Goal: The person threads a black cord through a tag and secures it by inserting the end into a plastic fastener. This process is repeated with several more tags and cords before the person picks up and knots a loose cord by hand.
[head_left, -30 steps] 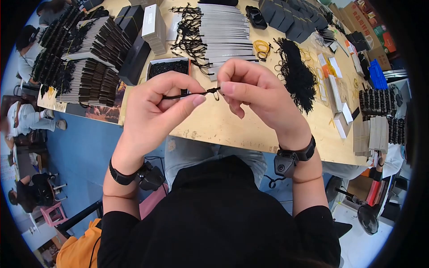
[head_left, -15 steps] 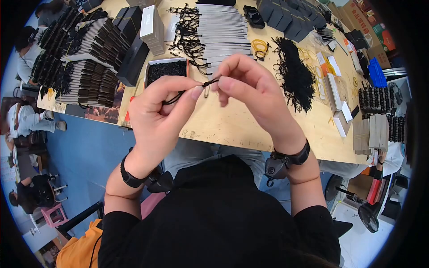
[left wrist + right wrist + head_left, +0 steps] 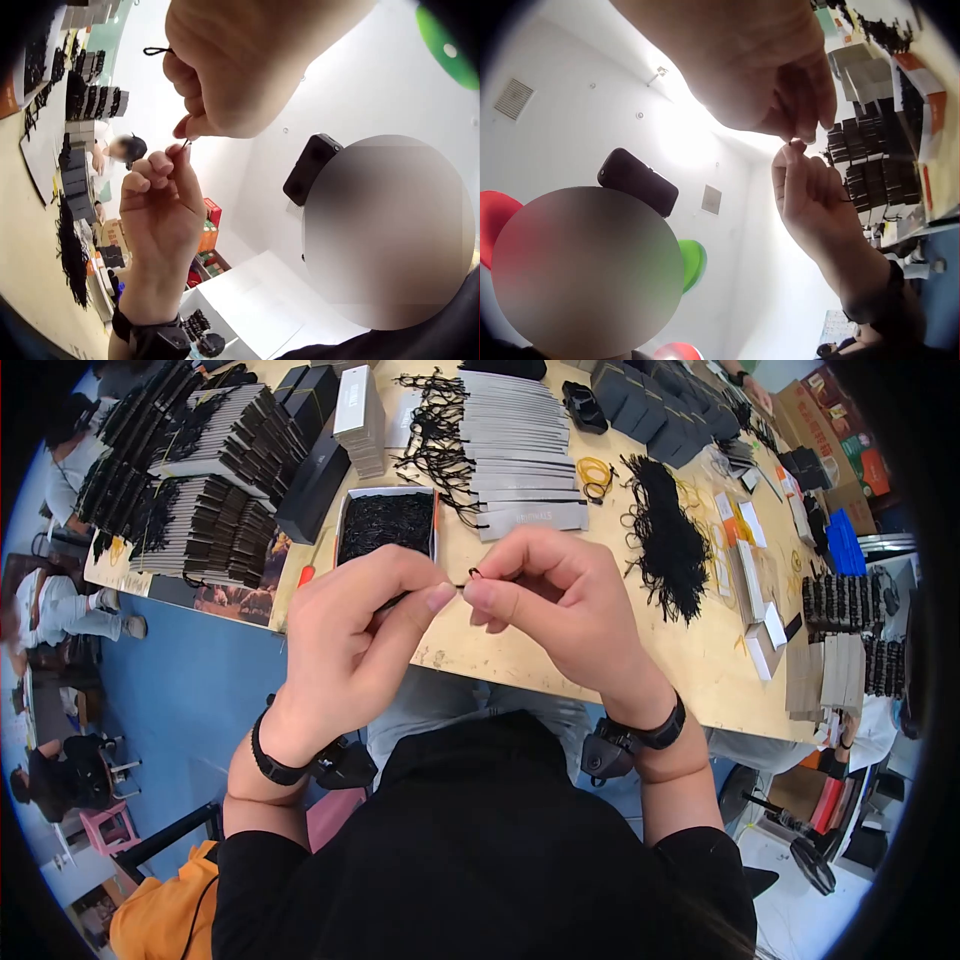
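Observation:
Above the near part of the table, the left hand [image 3: 350, 640] and the right hand [image 3: 575, 615] meet almost fingertip to fingertip. Thumb and forefinger of each pinch a thin black cord [image 3: 461, 587], of which little shows between them. In the left wrist view a small black loop [image 3: 156, 52] of cord sticks out beside the left hand [image 3: 225, 75], with the right hand [image 3: 161, 217] below it. The right wrist view shows the left hand [image 3: 817, 202] under the right hand [image 3: 742, 67]. The fingers hide most of the cord.
Beyond the hands lie an open box [image 3: 436, 525] of black pieces, a row of grey strips [image 3: 520, 455] with black cords, and a black cord bundle [image 3: 668, 540]. Stacked strips [image 3: 215, 525] stand at the left, black boxes [image 3: 640, 410] at the back.
The hands have drawn closer together, so less cord shows between them. The small metal-looking loop seen hanging at the cord earlier is out of sight. The head view has shifted slightly.

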A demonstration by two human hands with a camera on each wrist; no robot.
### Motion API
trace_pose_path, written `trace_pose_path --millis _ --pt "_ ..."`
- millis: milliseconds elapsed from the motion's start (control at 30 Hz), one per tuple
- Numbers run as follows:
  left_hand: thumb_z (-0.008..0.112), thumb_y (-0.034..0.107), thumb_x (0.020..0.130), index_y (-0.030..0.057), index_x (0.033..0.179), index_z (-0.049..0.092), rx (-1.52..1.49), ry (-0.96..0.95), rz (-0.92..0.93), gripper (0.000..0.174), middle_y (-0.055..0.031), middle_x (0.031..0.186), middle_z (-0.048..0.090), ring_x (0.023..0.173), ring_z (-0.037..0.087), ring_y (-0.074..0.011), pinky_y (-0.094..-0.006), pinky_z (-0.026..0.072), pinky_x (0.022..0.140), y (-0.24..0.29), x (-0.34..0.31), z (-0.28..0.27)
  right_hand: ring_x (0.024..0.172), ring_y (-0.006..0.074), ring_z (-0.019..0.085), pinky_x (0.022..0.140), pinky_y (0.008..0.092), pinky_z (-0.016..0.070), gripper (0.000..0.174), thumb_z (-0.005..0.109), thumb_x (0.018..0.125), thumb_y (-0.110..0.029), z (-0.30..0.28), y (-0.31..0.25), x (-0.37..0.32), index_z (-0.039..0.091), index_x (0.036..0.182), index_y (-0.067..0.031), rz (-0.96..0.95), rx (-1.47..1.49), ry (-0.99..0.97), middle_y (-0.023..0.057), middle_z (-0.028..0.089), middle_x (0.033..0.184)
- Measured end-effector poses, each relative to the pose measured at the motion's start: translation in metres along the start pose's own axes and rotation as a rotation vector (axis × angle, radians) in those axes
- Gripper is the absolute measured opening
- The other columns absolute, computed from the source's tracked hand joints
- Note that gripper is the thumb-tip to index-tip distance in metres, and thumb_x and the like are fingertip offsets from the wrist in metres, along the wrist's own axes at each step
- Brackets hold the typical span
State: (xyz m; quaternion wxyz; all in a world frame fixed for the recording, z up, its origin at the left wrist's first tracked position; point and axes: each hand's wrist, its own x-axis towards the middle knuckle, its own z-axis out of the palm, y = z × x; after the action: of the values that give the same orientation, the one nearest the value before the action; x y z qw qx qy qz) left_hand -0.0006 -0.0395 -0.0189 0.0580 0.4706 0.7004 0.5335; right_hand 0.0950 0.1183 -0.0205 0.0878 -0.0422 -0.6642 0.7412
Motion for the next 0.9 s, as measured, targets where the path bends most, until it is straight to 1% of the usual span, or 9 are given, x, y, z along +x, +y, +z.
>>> trace_pose_path --millis 167,333,400,467,533,567,700,867,900 --pt "0.058 0.003 0.079 0.0034 0.076 0.055 0.132 -0.099 -0.056 0.004 -0.0074 0.058 0.049 0.05 0.049 -0.0218 -0.0286 0.0367 0.046 -0.002 -0.02 -0.02 0.059 0.0056 0.054 0.052 0.0195 0.0457 0.008 0.06 0.081 -0.007 0.018 0.015 0.013 0.056 0.079 -0.0008 0.092 0.104 -0.032 0.0014 0.057 0.068" --pt "0.057 0.002 0.079 0.003 0.077 0.056 0.181 -0.076 -0.001 0.002 -0.0078 0.058 0.05 0.052 0.052 -0.0239 -0.0295 0.038 0.046 -0.013 -0.044 -0.044 0.056 0.0078 0.054 0.051 0.0211 0.0461 0.009 0.059 0.083 -0.009 0.05 0.028 0.025 0.055 0.08 -0.0012 0.171 0.283 -0.055 0.0039 0.057 0.068" --pt "0.055 0.0 0.079 0.0007 0.079 0.058 0.167 0.187 0.03 0.003 -0.0093 0.058 0.05 0.05 0.052 -0.0227 -0.0291 0.0381 0.047 -0.017 -0.053 -0.048 0.055 0.0085 0.054 0.051 0.0219 0.0465 0.01 0.059 0.083 -0.01 0.057 0.031 0.032 0.055 0.081 -0.0011 0.188 0.334 0.033 0.0041 0.057 0.067" --pt "0.053 -0.002 0.082 -0.0014 0.089 0.058 0.202 0.256 0.092 0.01 -0.0088 0.059 0.054 0.05 0.053 -0.0185 -0.0281 0.0394 0.048 -0.023 -0.065 -0.059 0.055 0.0082 0.054 0.051 0.0223 0.0464 0.01 0.058 0.083 -0.012 0.059 0.033 0.041 0.055 0.082 -0.002 0.228 0.352 -0.006 0.0043 0.057 0.067" --pt "0.048 0.001 0.086 -0.0023 0.097 0.055 -0.252 0.242 -0.27 0.013 -0.0076 0.065 0.059 0.053 0.055 -0.0157 -0.0267 0.0422 0.051 -0.019 -0.076 -0.069 0.055 0.0081 0.054 0.052 0.0219 0.0461 0.01 0.058 0.083 -0.013 0.065 0.036 0.048 0.056 0.082 -0.0035 0.361 0.392 -0.032 0.0044 0.058 0.068" --pt "0.043 0.006 0.09 -0.0033 0.101 0.05 -0.515 0.075 -0.32 0.016 -0.013 0.077 0.063 0.065 0.06 -0.0174 -0.0274 0.0471 0.059 -0.027 -0.085 -0.081 0.055 0.0081 0.054 0.052 0.0219 0.0461 0.01 0.058 0.083 -0.013 0.067 0.038 0.052 0.056 0.082 -0.0035 0.358 0.382 -0.039 0.0044 0.058 0.068" --pt "0.042 0.008 0.089 -0.0043 0.098 0.045 -1.095 0.008 -0.116 0.015 -0.0274 0.095 0.061 0.088 0.063 -0.029 -0.0365 0.0498 0.077 -0.036 -0.096 -0.097 0.054 0.0081 0.053 0.052 0.0214 0.0459 0.011 0.059 0.083 -0.016 0.068 0.047 0.072 0.057 0.082 -0.0051 0.534 0.399 -0.157 0.0049 0.059 0.07" --pt "0.043 0.001 0.087 -0.0054 0.099 0.045 -1.033 0.084 -0.174 0.014 -0.0282 0.097 0.06 0.094 0.061 -0.0315 -0.0386 0.0494 0.081 -0.034 -0.115 -0.11 0.053 0.0073 0.054 0.049 0.021 0.045 0.015 0.059 0.084 -0.02 0.072 0.04 0.087 0.06 0.085 -0.0053 0.633 0.222 -0.332 0.0064 0.063 0.073" --pt "0.043 -0.001 0.086 -0.0055 0.098 0.045 -1.042 0.102 -0.154 0.013 -0.0282 0.098 0.06 0.095 0.061 -0.0318 -0.0393 0.0494 0.082 -0.034 -0.118 -0.111 0.054 0.0072 0.055 0.048 0.021 0.0453 0.017 0.06 0.083 -0.022 0.072 0.027 0.093 0.062 0.085 -0.0049 0.583 -0.025 -0.434 0.0066 0.064 0.073"
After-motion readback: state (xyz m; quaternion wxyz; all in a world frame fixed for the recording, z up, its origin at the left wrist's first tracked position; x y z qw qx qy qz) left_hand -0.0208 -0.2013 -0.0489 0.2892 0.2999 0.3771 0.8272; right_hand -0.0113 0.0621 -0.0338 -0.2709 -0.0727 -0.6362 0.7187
